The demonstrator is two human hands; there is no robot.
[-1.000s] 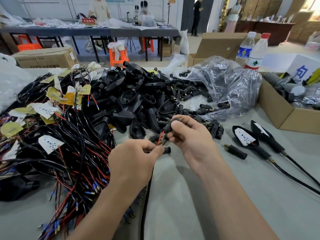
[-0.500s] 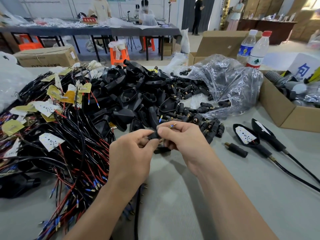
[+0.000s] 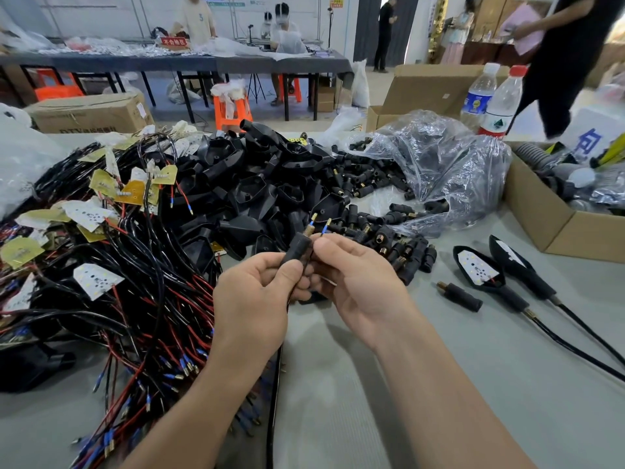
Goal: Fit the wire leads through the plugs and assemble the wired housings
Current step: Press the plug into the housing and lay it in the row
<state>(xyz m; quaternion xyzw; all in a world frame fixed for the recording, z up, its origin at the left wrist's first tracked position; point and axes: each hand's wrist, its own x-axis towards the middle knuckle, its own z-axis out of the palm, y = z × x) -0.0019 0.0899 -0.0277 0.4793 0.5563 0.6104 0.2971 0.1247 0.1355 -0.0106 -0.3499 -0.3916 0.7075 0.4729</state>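
The plug (image 3: 298,248) sits at frame centre, pinched between the thumb and curled fingers of my left hand (image 3: 257,299). Two leads (image 3: 314,220) stand up just above it. My right hand (image 3: 355,282) pinches them beside the plug. Housings (image 3: 257,184) are heaped behind, wires (image 3: 118,299) tangle at left, and two wired housings (image 3: 480,269) lie at right.

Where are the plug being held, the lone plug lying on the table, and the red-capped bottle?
held plug (image 3: 298,248), head view, middle of its black body
lone plug (image 3: 462,297), head view, middle of its black sleeve
red-capped bottle (image 3: 505,100), head view, clear wall above its label
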